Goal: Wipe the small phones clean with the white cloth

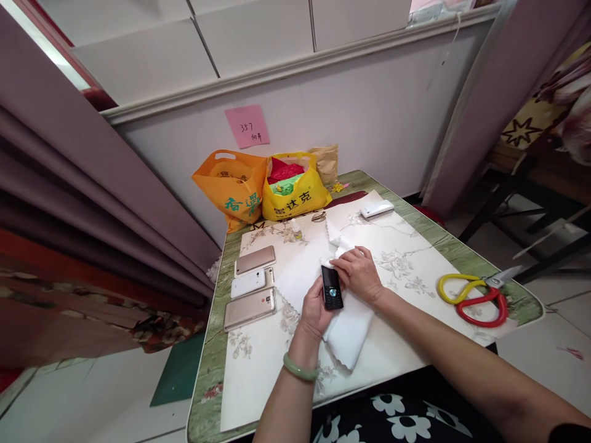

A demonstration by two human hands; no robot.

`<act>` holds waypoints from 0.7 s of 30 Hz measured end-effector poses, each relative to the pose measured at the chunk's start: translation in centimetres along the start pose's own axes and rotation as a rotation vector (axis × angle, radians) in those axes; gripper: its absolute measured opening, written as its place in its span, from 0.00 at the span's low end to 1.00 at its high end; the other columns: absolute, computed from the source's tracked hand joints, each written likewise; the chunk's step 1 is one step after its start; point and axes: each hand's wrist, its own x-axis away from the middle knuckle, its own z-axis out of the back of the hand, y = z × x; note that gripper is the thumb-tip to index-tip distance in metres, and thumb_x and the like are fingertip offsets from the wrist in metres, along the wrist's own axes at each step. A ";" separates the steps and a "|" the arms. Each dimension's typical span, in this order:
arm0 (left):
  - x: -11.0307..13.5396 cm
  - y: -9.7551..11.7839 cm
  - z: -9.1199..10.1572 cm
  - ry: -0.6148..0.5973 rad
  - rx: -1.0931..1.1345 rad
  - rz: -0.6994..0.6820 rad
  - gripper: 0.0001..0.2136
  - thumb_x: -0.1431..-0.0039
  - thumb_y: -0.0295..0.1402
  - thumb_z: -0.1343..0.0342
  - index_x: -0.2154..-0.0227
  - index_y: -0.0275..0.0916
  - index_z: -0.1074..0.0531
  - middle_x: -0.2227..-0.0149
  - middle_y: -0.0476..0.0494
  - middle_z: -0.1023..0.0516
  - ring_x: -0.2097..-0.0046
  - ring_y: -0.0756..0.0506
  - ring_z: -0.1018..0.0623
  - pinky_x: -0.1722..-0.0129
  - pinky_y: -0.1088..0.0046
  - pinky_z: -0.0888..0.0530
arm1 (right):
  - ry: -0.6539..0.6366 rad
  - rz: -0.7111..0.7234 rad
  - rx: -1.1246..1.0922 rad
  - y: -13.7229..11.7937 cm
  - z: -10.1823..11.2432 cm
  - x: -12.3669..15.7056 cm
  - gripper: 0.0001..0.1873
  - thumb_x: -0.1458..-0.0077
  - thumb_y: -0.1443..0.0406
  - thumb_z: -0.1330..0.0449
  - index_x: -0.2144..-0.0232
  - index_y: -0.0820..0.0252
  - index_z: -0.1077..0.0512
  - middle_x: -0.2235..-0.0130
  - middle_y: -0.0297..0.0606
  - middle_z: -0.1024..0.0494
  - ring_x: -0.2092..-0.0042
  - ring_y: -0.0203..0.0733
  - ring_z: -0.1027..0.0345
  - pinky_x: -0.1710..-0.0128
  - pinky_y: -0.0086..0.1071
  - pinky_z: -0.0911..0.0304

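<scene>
A black keypad phone (pixel 332 287) lies in my left hand (pixel 317 307), keys and screen facing up, with the fingers closed around its lower part. My right hand (pixel 359 273) pinches a white cloth (pixel 353 329) against the phone's upper edge. The cloth has scalloped edges and hangs down below both hands onto the table cover. Another white cloth piece (pixel 302 271) is spread flat beneath, to the left of the phone. My left wrist wears a green bangle (pixel 300 368).
Several smartphones (pixel 255 261) lie at left, and a white phone (pixel 377 209) at back right. Scissors (pixel 480 295) with yellow and red handles rest near the right edge. An orange bag (pixel 235 191), a filled yellow bag (pixel 295 200) and a small bottle (pixel 296 231) stand toward the wall.
</scene>
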 end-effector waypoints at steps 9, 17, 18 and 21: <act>0.3 0.3 -0.9 -0.004 -0.004 0.031 0.12 0.39 0.33 0.47 0.57 0.33 0.24 0.61 0.40 0.19 0.62 0.46 0.21 0.55 0.69 0.26 | -0.130 0.395 -0.203 0.1 1.8 4.2 0.13 0.38 0.67 0.47 0.56 0.47 0.26 0.64 0.31 0.22 0.55 0.40 0.34 0.38 0.49 0.58; 0.1 0.1 -0.1 0.058 0.010 -0.008 0.10 0.38 0.30 0.48 0.61 0.33 0.24 0.63 0.41 0.20 0.62 0.49 0.21 0.53 0.73 0.28 | -0.010 0.114 -0.016 -0.5 -0.3 0.5 0.11 0.39 0.67 0.45 0.60 0.52 0.24 0.66 0.36 0.24 0.57 0.43 0.36 0.40 0.48 0.54; 0.1 0.0 -0.1 0.055 0.011 -0.007 0.10 0.38 0.30 0.48 0.61 0.32 0.24 0.63 0.41 0.20 0.62 0.48 0.21 0.52 0.73 0.28 | -0.010 0.095 -0.021 -0.6 -0.3 0.6 0.10 0.39 0.68 0.45 0.60 0.52 0.24 0.67 0.36 0.24 0.58 0.43 0.36 0.40 0.48 0.54; 0.2 0.0 -0.1 0.027 0.016 0.001 0.12 0.38 0.33 0.48 0.59 0.32 0.24 0.63 0.40 0.20 0.61 0.47 0.21 0.52 0.70 0.28 | -0.061 0.180 -0.109 -0.9 0.4 2.2 0.11 0.40 0.68 0.46 0.60 0.51 0.25 0.67 0.34 0.24 0.59 0.42 0.35 0.40 0.48 0.54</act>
